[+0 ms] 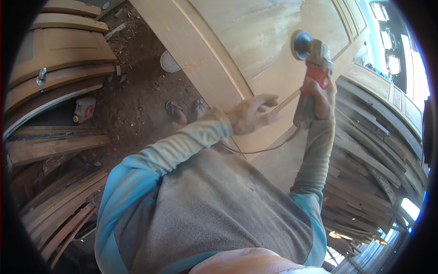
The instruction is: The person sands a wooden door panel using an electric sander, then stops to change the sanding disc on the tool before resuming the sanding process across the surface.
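Observation:
My right hand (323, 98) is wrapped round the body of a red and grey angle grinder (315, 75). Its round dark sanding disc (300, 44) rests against, or just over, the pale panel of a wooden door (269, 27). A thin power cord (262, 151) runs from the grinder's rear end and curves past my waist. My left hand (254, 114) is over the door's near edge, fingers apart, slightly blurred, with nothing in it. Whether it touches the wood I cannot tell. Fine dust coats both sleeves, and the door panel has lighter, uneven patches.
Stacked boards (365, 150) fill the right side, close to my right arm. At left are wooden panels (68, 50), a plastic jug (85, 109) and more planks (59, 148). Wood chips litter the brown floor (137, 91), where a round white lid (170, 61) lies beside the door.

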Demonstrator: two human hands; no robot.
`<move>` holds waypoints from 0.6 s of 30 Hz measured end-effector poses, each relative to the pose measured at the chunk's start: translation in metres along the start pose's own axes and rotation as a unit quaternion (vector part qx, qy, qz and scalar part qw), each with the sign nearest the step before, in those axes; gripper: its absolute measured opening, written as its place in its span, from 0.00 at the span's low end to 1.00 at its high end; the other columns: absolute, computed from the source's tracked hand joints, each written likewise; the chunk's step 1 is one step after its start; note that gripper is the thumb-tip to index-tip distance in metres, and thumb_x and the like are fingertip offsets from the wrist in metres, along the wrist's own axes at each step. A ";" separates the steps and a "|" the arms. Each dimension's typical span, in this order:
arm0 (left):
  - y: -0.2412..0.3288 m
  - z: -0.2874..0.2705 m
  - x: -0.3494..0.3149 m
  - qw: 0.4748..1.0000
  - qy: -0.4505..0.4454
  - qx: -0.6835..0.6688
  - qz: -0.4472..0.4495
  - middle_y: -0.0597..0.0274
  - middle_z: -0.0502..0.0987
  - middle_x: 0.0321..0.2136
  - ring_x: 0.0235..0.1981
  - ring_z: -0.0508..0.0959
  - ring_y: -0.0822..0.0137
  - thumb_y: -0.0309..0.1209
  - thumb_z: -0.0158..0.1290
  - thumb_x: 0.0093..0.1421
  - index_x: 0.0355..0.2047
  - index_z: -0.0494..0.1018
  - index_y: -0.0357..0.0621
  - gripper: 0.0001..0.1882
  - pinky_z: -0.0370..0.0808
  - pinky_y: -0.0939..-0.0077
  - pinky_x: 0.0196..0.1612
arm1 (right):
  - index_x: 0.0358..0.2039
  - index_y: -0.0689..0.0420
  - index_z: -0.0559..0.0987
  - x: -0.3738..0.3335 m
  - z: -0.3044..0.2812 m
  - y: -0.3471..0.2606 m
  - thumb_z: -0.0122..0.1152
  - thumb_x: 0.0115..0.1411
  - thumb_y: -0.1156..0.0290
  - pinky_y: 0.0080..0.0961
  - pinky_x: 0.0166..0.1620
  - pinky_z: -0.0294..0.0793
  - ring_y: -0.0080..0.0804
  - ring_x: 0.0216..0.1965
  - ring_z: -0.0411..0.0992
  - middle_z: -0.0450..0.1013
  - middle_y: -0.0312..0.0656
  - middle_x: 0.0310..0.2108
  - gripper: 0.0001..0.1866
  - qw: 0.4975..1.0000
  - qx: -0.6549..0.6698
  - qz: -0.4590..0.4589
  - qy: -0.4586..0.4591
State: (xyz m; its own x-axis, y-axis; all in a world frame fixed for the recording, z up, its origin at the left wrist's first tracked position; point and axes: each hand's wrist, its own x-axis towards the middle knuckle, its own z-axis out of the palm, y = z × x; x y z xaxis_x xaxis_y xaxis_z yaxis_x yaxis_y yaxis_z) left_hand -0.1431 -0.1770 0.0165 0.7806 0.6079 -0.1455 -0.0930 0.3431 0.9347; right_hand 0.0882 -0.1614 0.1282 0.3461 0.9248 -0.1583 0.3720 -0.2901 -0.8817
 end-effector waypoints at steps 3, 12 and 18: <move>-0.031 -0.003 -0.052 0.998 -0.041 0.038 -0.023 0.43 0.77 0.57 0.59 0.77 0.54 0.49 0.54 0.70 0.64 0.67 0.32 0.34 0.74 0.64 0.62 | 0.55 0.63 0.72 -0.009 -0.027 -0.004 0.68 0.58 0.60 0.25 0.35 0.77 0.27 0.31 0.76 0.74 0.39 0.34 0.29 0.999 0.016 -0.041 0.028; -0.192 0.023 -0.118 0.954 0.023 0.279 -0.113 0.45 0.75 0.53 0.57 0.74 0.49 0.39 0.60 0.58 0.60 0.73 0.46 0.29 0.73 0.56 0.60 | 0.52 0.64 0.72 -0.061 -0.050 0.011 0.70 0.59 0.60 0.25 0.34 0.77 0.30 0.30 0.77 0.74 0.41 0.33 0.28 0.993 0.102 -0.054 0.007; -0.243 0.020 -0.126 0.859 0.036 0.506 -0.066 0.49 0.71 0.53 0.60 0.66 0.42 0.37 0.61 0.55 0.49 0.76 0.51 0.21 0.70 0.51 0.60 | 0.51 0.64 0.74 -0.093 -0.070 0.009 0.69 0.58 0.63 0.24 0.35 0.76 0.27 0.31 0.76 0.74 0.38 0.33 0.25 0.993 0.098 -0.067 0.022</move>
State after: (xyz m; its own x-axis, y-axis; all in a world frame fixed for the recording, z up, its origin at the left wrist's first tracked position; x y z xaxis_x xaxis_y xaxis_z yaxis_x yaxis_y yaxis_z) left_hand -0.2065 -0.3515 -0.1853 0.6991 0.6670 -0.2576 0.6071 -0.3634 0.7066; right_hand 0.1195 -0.2672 0.1665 0.3430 0.9391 -0.0185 0.2434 -0.1079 -0.9639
